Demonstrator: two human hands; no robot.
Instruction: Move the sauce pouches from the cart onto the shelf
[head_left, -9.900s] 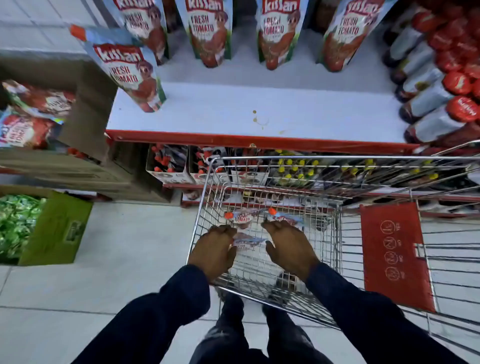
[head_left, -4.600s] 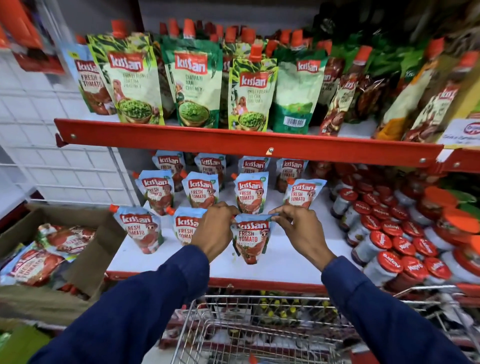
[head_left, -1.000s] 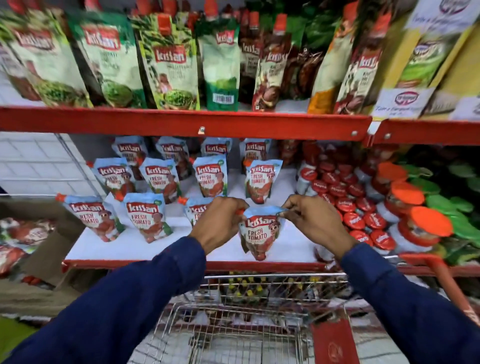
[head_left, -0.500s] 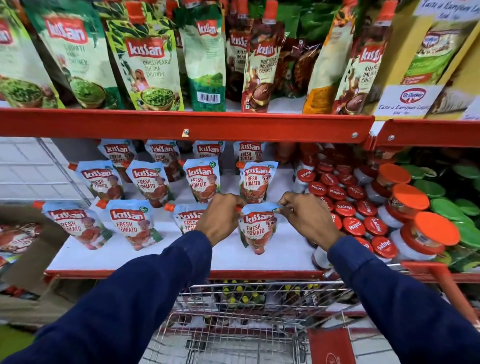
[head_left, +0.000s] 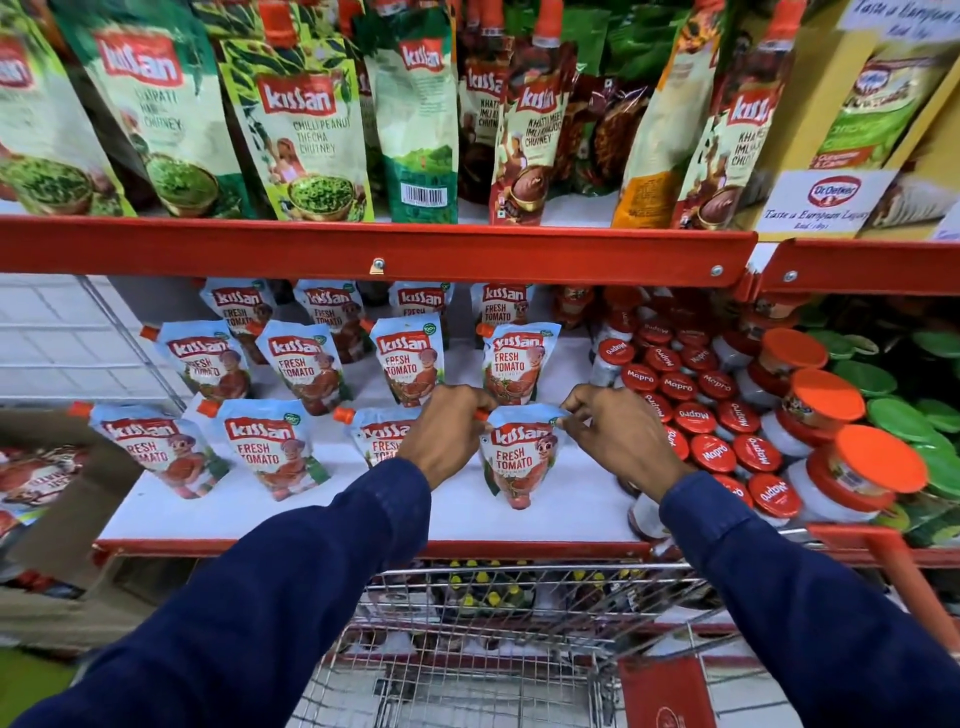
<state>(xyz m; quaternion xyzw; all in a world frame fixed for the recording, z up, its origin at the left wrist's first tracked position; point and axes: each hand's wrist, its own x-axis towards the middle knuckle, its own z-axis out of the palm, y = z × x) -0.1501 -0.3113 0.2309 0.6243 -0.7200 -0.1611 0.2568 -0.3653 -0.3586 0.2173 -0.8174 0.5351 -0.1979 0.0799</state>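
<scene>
Nearest the camera, the wire cart (head_left: 498, 639) sits just below the shelf edge; whether any pouches remain in it cannot be made out here. Above it, 2 dark-sleeved arms reach forward to the white shelf (head_left: 457, 514). The left hand (head_left: 447, 434) pinches the orange spout corner of a Fresh Tomato sauce pouch (head_left: 519, 460), and the right hand (head_left: 618, 441) pinches the opposite top corner, so both hands are clenched on the same pouch, one at each end of its top seam. The pouch hangs between them, its long axis running from the seam down toward the shelf front, with the base at or just touching the shelf surface; contact cannot be told for sure. It sits at the right end of the front row, beside the other front pouches (head_left: 270, 447) and near the red-capped jars (head_left: 711, 415). Behind it stands a second-row pouch (head_left: 511, 369). The coming move likely turns on settling the base squarely before both hands let go.
</scene>
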